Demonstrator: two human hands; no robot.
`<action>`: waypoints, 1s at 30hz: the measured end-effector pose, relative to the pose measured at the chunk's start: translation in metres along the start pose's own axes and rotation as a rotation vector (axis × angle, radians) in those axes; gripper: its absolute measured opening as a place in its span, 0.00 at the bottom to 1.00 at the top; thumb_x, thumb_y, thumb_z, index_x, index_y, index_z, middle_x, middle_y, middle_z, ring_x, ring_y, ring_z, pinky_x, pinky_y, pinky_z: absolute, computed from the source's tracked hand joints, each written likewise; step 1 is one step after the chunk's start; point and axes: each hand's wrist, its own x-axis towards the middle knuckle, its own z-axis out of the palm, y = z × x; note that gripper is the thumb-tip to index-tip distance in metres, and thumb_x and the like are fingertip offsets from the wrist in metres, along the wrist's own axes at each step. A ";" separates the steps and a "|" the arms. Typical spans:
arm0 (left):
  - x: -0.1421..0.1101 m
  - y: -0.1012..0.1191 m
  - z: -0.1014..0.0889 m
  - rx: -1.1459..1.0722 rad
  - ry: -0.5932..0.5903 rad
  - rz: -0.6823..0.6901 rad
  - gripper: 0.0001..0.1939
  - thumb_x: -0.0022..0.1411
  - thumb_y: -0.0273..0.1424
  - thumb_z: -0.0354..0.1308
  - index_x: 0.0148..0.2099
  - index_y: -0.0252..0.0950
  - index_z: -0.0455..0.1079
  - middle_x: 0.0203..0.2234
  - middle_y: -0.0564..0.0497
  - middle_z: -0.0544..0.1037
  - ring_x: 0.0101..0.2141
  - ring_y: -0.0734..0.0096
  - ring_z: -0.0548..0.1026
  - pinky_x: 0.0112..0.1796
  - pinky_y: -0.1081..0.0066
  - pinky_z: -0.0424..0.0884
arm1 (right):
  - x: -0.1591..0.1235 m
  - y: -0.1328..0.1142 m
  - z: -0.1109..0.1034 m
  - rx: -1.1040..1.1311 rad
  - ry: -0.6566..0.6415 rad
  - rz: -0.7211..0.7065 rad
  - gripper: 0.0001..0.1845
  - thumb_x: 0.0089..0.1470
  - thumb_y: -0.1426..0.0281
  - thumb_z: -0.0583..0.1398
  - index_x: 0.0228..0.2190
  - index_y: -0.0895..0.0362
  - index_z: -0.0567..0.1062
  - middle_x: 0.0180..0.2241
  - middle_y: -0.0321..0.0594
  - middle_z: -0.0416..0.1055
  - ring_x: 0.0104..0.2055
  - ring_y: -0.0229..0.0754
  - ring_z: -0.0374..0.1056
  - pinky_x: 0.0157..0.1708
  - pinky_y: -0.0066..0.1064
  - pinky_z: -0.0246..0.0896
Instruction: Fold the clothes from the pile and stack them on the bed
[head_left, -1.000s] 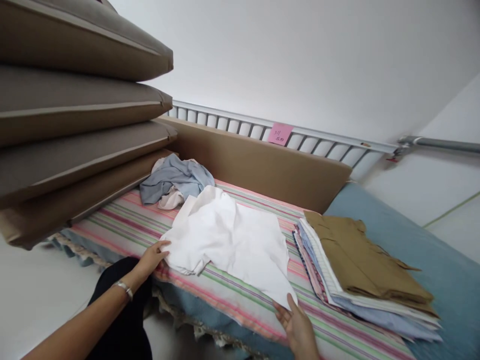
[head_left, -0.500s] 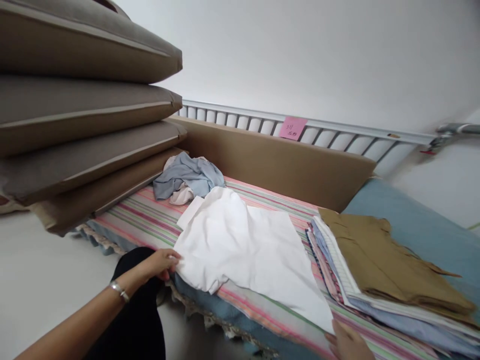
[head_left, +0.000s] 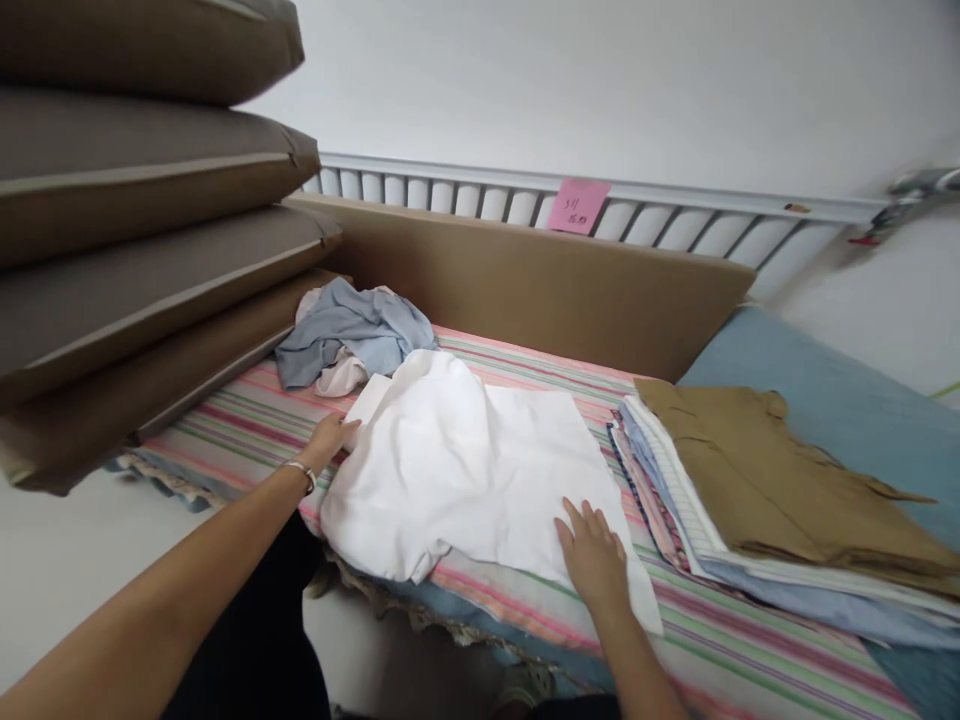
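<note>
A white shirt [head_left: 465, 460] lies spread on the striped sheet [head_left: 247, 410] of a bed. My right hand [head_left: 594, 555] rests flat on the shirt's near right part, fingers stretched out. My left hand [head_left: 330, 438], with a bracelet on the wrist, reaches to the shirt's collar end at the left; its fingers touch the cloth and look loosely extended. A crumpled grey-blue garment [head_left: 352, 335] over a pale pink one lies just behind the shirt.
A pile of folded clothes, with a brown garment [head_left: 765, 470] on top, sits to the right. Stacked brown cushions [head_left: 135, 270] overhang the left. A brown board [head_left: 525, 280] and a white rail with a pink note [head_left: 577, 206] run behind. Blue bedding [head_left: 825, 370] lies at right.
My right hand has moved from the shirt's near edge up onto the cloth and lies flat. My left hand has shifted from the sleeve side forward to the collar end. The view has tilted.
</note>
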 end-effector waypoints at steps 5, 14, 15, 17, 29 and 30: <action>0.015 -0.016 -0.012 0.063 0.035 0.088 0.11 0.45 0.38 0.57 0.28 0.34 0.69 0.21 0.54 0.72 0.27 0.68 0.68 0.28 0.72 0.60 | -0.001 0.003 0.005 -0.096 -0.038 -0.005 0.26 0.53 0.55 0.47 0.51 0.47 0.69 0.57 0.43 0.63 0.62 0.55 0.50 0.58 0.51 0.45; 0.000 -0.034 -0.037 0.079 0.161 0.074 0.15 0.45 0.34 0.59 0.38 0.35 0.69 0.26 0.52 0.74 0.31 0.67 0.71 0.35 0.69 0.66 | 0.013 0.026 -0.011 0.012 -0.179 -0.021 0.33 0.49 0.54 0.46 0.50 0.59 0.70 0.55 0.48 0.65 0.59 0.51 0.57 0.58 0.44 0.50; -0.011 -0.034 -0.038 0.072 0.199 0.076 0.16 0.47 0.35 0.59 0.40 0.34 0.68 0.29 0.51 0.74 0.33 0.66 0.72 0.37 0.68 0.67 | 0.014 0.032 -0.016 0.044 -0.169 0.004 0.33 0.49 0.53 0.46 0.49 0.59 0.71 0.54 0.48 0.66 0.57 0.51 0.59 0.58 0.44 0.51; -0.042 -0.036 -0.041 0.014 0.247 0.063 0.17 0.49 0.37 0.57 0.41 0.34 0.66 0.33 0.49 0.74 0.36 0.66 0.72 0.38 0.68 0.68 | 0.011 0.047 -0.027 0.088 -0.159 0.030 0.33 0.47 0.51 0.47 0.49 0.56 0.72 0.52 0.47 0.67 0.56 0.51 0.62 0.58 0.45 0.52; -0.162 -0.032 -0.021 -0.269 -0.158 -0.446 0.19 0.44 0.36 0.67 0.39 0.34 0.71 0.35 0.45 0.78 0.38 0.59 0.74 0.38 0.65 0.70 | -0.037 0.100 -0.036 0.202 -0.295 -0.065 0.28 0.40 0.61 0.57 0.46 0.53 0.75 0.59 0.45 0.58 0.61 0.52 0.53 0.59 0.44 0.48; -0.162 -0.033 -0.019 -0.327 -0.186 -0.481 0.18 0.44 0.35 0.67 0.38 0.33 0.71 0.35 0.45 0.78 0.37 0.59 0.75 0.37 0.65 0.70 | -0.038 0.098 -0.037 0.203 -0.268 -0.043 0.27 0.41 0.62 0.56 0.44 0.54 0.76 0.59 0.44 0.58 0.61 0.52 0.54 0.60 0.43 0.48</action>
